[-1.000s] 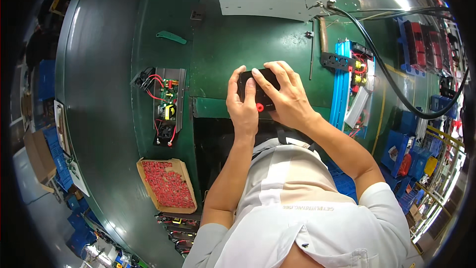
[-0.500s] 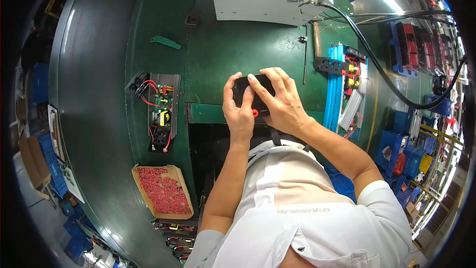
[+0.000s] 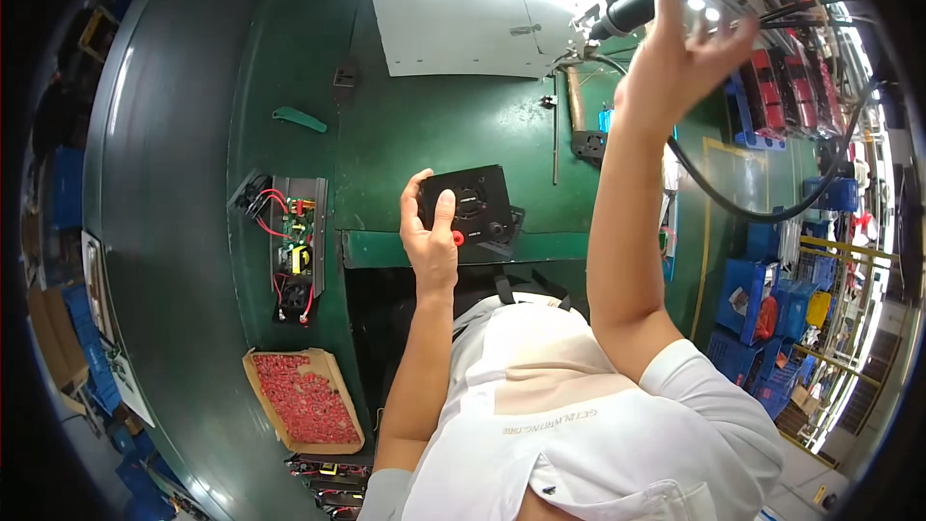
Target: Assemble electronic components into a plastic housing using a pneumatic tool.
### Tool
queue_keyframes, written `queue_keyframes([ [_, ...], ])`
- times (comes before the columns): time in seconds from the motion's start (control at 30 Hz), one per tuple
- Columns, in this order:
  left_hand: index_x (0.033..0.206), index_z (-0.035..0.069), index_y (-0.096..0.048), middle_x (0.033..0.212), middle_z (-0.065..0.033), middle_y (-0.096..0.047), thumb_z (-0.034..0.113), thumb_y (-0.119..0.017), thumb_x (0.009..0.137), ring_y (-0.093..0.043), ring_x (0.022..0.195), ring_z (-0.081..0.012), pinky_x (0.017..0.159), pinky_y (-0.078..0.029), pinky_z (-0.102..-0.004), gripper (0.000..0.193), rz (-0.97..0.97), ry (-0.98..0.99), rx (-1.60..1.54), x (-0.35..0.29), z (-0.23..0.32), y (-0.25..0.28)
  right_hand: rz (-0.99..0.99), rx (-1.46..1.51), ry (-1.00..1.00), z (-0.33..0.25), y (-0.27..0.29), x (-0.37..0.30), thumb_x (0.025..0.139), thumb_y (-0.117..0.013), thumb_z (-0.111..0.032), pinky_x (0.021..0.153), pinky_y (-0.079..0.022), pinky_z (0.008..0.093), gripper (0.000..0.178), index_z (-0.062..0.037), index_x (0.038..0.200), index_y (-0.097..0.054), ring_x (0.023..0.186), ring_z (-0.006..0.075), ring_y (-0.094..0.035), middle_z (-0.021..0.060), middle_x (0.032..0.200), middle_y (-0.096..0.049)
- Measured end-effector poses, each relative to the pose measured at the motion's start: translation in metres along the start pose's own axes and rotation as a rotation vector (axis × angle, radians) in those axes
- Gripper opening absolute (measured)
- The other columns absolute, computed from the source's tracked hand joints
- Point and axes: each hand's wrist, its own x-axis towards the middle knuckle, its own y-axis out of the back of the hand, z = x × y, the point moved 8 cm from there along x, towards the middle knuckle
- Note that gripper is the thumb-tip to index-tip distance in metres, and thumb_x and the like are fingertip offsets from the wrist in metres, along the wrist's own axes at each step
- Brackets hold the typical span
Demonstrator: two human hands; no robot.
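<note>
My left hand point(image 3: 431, 236) grips the near left side of a flat, square black panel point(image 3: 490, 185), thumb on top and fingers round its far edge. The panel has round cutouts, and a small red ring-shaped part point(image 3: 457, 238) shows beside the thumb. Another dark plate point(image 3: 513, 223) lies partly hidden beneath it at the table's near ledge. My right hand point(image 3: 680, 63), slightly blurred, is raised at the upper right with fingers spread and nothing seen in it. A black cylindrical tool point(image 3: 637, 10) on a holder is just beyond that hand.
An opened circuit unit point(image 3: 297, 246) and a cardboard tray point(image 3: 352, 415) of small red parts lie left. A green-handled tool point(image 3: 300, 119) rests farther up. At the back stands a white metal box point(image 3: 463, 34). A thick black cable point(image 3: 733, 209) loops down on the right.
My right hand has let go of the black panel and swung up and right toward the black cylindrical tool. My left hand keeps the panel, now lower in view. The view has shifted slightly.
</note>
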Motion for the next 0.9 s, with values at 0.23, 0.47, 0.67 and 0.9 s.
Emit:
queue_keyframes([
  [0.23,0.129,0.003,-0.059,0.128,-0.0073,-0.058,0.013,-0.066,0.095,-0.053,0.118,-0.0186,0.108,-0.038,-0.0308,0.036,-0.013,0.081,-0.008,-0.001,-0.007,0.000,-0.300,-0.139,-0.296,0.077,-0.017,0.048,0.088,-0.079,-0.021,0.108,-0.041,0.0467,0.077,0.0015,0.147,-0.034,0.130,0.0329,-0.049,0.0208,0.138,-0.048],
  [0.47,0.128,0.002,-0.059,0.130,-0.0101,-0.058,0.015,-0.067,0.094,-0.052,0.125,-0.0231,0.112,-0.035,-0.0352,0.036,-0.021,0.012,0.037,0.001,-0.001,-0.006,-0.174,0.354,-0.374,-0.016,-0.032,0.057,0.087,-0.071,-0.009,0.059,-0.050,0.0292,0.020,-0.0036,0.104,-0.061,0.061,0.0147,-0.056,0.0016,0.071,-0.056],
  [0.67,0.127,0.003,-0.059,0.127,-0.0097,-0.058,0.014,-0.066,0.095,-0.052,0.123,-0.0217,0.111,-0.035,-0.0344,0.035,-0.003,0.004,0.053,0.001,-0.007,0.004,-0.413,0.786,-0.435,-0.065,-0.081,-0.031,0.090,-0.068,-0.007,0.047,-0.046,0.0287,0.010,-0.0073,0.095,-0.060,0.050,0.0133,-0.050,0.0001,0.062,-0.050],
  [0.9,0.132,0.005,-0.052,0.123,-0.0081,-0.056,0.007,-0.066,0.095,-0.054,0.115,-0.0184,0.105,-0.040,-0.0311,0.040,0.000,-0.092,0.005,-0.001,0.007,-0.003,-0.489,0.434,-0.530,-0.081,-0.083,-0.093,0.089,-0.060,0.004,0.049,-0.046,0.0289,0.015,-0.0027,0.100,-0.052,0.051,0.0153,-0.052,0.0030,0.065,-0.050],
])
